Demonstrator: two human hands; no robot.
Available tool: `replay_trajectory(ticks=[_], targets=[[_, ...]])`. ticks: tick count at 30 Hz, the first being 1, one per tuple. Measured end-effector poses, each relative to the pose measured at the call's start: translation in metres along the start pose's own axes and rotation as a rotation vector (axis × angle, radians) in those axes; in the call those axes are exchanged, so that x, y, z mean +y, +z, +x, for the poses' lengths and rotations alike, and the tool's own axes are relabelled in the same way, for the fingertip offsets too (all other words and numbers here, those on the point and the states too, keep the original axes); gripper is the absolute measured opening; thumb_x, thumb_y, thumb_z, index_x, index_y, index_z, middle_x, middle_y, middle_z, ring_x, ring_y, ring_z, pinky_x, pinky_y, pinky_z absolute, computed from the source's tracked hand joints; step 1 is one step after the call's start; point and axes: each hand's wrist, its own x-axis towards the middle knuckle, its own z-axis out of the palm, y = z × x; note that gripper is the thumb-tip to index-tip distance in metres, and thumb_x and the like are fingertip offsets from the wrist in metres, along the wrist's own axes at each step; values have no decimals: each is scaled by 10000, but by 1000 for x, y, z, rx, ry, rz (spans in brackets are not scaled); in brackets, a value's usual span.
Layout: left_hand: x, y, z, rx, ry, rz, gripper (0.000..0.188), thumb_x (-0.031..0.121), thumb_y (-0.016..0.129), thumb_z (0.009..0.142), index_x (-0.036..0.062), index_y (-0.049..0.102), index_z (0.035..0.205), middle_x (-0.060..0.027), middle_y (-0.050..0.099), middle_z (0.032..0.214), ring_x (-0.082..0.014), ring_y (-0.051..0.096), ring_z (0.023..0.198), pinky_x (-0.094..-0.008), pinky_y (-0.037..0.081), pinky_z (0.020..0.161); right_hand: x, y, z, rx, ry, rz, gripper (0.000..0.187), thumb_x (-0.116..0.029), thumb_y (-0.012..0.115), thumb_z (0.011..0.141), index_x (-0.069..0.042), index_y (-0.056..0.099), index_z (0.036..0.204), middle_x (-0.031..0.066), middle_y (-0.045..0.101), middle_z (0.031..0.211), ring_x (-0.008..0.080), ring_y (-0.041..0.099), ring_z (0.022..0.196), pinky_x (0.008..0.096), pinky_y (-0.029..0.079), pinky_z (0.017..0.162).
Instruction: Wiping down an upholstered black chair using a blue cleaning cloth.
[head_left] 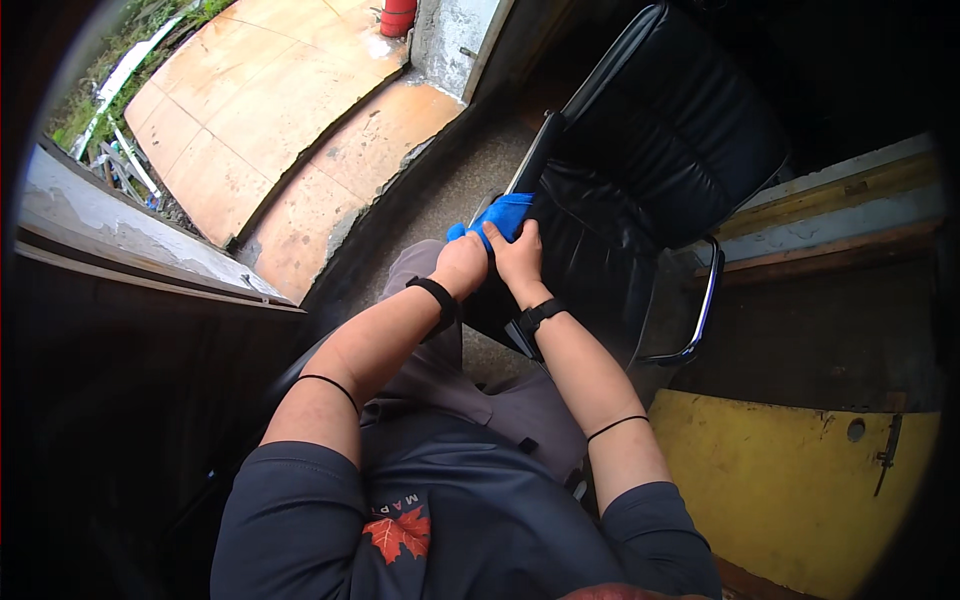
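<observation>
A blue cloth is wrapped around the near armrest of a black office chair. My left hand is closed on the lower left end of the cloth, where a small blue bunch sticks out past the fist. Close beside it, my right hand grips the cloth from the right, thumb on top and fingers curled around the armrest. The two hands nearly touch. The part of the armrest under the cloth is hidden.
The chair's black seat and its chromed far armrest lie to the right. A yellow panel with a latch stands at lower right. A doorway at upper left opens onto tiled paving with a red cylinder.
</observation>
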Motion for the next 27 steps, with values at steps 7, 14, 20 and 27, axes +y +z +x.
replay_trajectory(ticks=[7,14,20,27], targets=[[0,-3,0,65,-56,-99,203,151,579,897,-40,566,964,-246,692,877,-381,701,814,-451,574,705,-18,1,-6,73,33,67,595,-313,850,736,35,504,1072,286,638,1061,442,628,988,454,500,874],[26,-22,6,244,105,-258,407,131,715,757,-44,502,1056,-260,578,1084,-431,569,1029,-481,489,902,-18,-8,32,179,-187,14,307,-179,787,797,-12,565,930,180,551,1041,352,565,950,401,464,885],[64,-25,55,422,180,-496,304,157,480,933,-55,477,1150,-278,572,1053,-435,567,983,-488,480,862,-10,-20,99,159,-301,-125,184,-155,708,858,-18,595,908,169,587,1009,368,599,905,423,506,815],[77,-40,109,255,40,-355,482,173,463,944,-134,382,1306,-301,588,1094,-406,644,928,-455,538,798,-23,-21,161,101,-286,-268,152,-128,699,868,-30,599,926,173,582,1053,372,611,941,413,520,837]])
